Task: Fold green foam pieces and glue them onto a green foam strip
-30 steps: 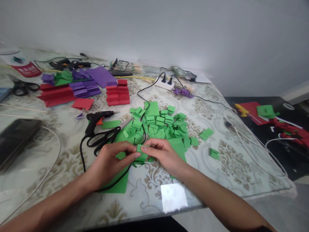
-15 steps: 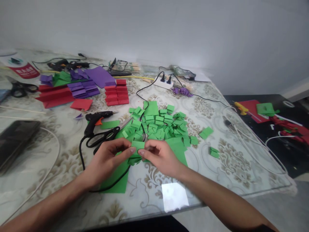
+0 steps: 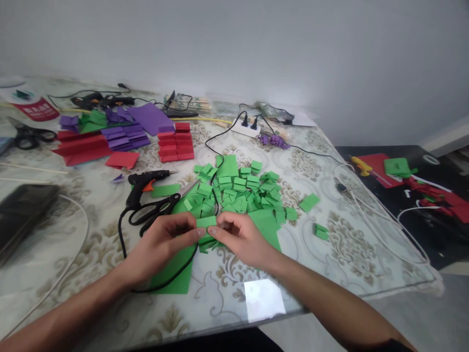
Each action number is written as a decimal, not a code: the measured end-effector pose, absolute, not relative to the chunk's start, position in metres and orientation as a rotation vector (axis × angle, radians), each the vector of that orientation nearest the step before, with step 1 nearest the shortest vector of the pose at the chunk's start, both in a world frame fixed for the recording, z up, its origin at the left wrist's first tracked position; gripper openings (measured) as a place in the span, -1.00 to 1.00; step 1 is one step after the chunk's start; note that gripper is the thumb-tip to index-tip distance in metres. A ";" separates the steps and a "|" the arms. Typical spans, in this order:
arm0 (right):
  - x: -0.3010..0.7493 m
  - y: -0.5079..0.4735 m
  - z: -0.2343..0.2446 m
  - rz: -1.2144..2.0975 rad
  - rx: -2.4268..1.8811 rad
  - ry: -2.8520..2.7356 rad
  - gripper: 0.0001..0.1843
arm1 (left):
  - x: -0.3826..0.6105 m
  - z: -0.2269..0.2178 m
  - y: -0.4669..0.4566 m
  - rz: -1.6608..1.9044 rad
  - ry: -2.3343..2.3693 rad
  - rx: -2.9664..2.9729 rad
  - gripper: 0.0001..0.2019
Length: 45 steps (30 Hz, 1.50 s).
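Note:
Between my two hands is a small green paper piece (image 3: 206, 222), with a crease across it. My left hand (image 3: 172, 237) pinches its left end between thumb and fingers. The right end is pinched by my right hand (image 3: 240, 237). Just beyond my fingers lies a heap of folded green paper pieces (image 3: 252, 188). Black-handled scissors (image 3: 157, 208) rest to the left of the heap, blades toward it. Beside them is a black glue gun (image 3: 141, 186) with an orange trigger, its cord looping past my left hand over a green sheet (image 3: 172, 274).
Red folded strips (image 3: 176, 144), purple folded strips (image 3: 126, 136) and a white power strip (image 3: 246, 128) lie farther back. A phone (image 3: 25, 215), more scissors (image 3: 29, 134) and a paper cup (image 3: 29, 100) are at the left. White cables (image 3: 381, 234) cross the table's right edge.
The green piece now looks shorter from front to back, its upper part tilted or folded over between my fingers. Both hands keep their grip. The whole view has shifted slightly.

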State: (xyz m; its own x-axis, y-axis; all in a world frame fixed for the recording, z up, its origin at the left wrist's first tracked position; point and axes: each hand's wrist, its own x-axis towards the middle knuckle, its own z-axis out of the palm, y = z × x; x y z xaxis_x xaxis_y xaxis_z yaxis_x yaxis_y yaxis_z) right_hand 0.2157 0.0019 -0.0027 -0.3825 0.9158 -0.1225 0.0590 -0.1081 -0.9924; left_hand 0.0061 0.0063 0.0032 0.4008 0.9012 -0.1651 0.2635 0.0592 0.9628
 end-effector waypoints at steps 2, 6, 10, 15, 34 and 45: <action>0.216 0.002 -0.001 1.578 -1.118 -1.465 -0.52 | 0.006 0.003 0.007 0.686 1.084 1.428 -0.68; 0.217 0.003 -0.005 1.567 -1.140 -1.487 -0.54 | 0.007 0.000 0.008 0.677 1.101 1.391 -0.68; 0.218 0.004 -0.009 1.552 -1.170 -1.511 -0.62 | 0.007 -0.001 0.007 0.611 1.111 1.447 -0.63; 0.218 0.006 -0.006 1.623 -1.150 -1.468 -0.62 | 0.006 -0.004 0.007 0.593 1.117 1.488 -0.61; 0.217 0.009 -0.013 1.703 -1.035 -1.297 -0.61 | 0.003 -0.006 0.011 0.674 1.031 1.326 -0.68; 0.216 0.008 -0.010 1.603 -1.048 -1.241 -0.68 | 0.002 -0.004 0.009 0.561 1.069 1.476 -0.64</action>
